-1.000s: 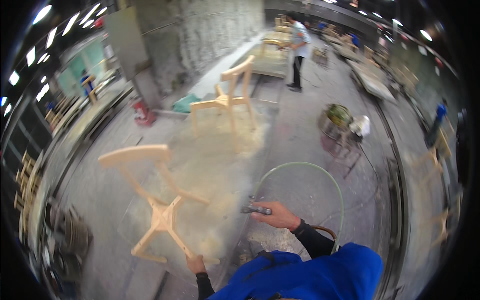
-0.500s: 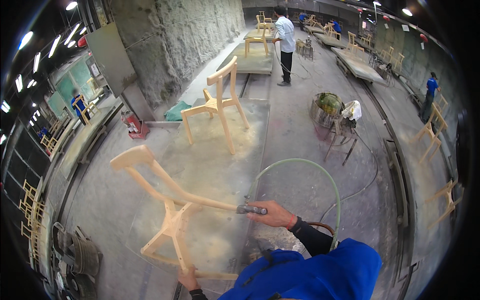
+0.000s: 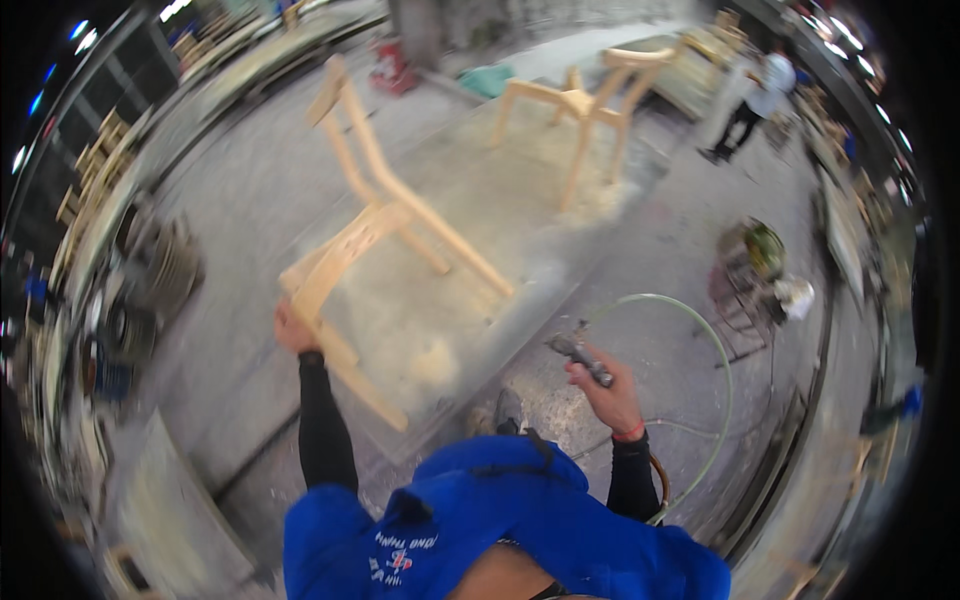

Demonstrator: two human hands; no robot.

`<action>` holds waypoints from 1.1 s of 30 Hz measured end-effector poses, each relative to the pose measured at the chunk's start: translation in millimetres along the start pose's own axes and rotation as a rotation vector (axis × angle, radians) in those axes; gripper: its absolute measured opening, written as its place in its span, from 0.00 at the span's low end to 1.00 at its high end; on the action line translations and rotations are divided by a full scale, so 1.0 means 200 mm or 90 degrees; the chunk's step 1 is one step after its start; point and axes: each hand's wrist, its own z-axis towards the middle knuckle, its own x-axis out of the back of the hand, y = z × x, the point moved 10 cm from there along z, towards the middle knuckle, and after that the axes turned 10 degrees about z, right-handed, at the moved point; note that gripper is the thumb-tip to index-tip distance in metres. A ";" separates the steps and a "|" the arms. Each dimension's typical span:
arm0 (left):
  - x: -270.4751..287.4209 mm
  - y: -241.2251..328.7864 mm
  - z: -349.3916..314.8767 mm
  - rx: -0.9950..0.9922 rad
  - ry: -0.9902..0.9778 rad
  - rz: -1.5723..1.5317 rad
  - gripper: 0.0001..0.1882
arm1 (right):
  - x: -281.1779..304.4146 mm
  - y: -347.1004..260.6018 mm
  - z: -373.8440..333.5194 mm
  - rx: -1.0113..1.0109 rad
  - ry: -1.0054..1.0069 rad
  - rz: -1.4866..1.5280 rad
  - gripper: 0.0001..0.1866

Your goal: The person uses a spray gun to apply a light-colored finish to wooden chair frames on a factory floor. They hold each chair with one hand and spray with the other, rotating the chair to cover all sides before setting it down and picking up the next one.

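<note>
The left hand (image 3: 293, 328) clasps 1 wooden chair (image 3: 362, 238), the right hand (image 3: 612, 393) curls around 1 spray gun (image 3: 587, 362), and 1 pot (image 3: 732, 250) holds something green (image 3: 766, 250).

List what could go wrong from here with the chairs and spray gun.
1. Only the left hand is on the near chair, so it might tip or slip if turned off balance.
2. The green hose loops out beside the right hand, which holds the spray gun; it could snag.
3. The far chair stands close by and may get bumped if the near one swings wide.
</note>
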 end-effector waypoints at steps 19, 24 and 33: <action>0.00 0.17 0.08 0.037 0.072 0.072 0.26 | -0.04 -0.30 -0.10 0.117 0.018 0.065 0.29; -0.02 0.13 0.11 0.040 0.072 0.043 0.27 | 0.03 -0.05 0.01 0.038 0.027 -0.058 0.28; -0.01 0.16 0.10 0.106 0.075 0.077 0.26 | -0.12 0.34 0.22 -0.039 -0.044 -0.112 0.25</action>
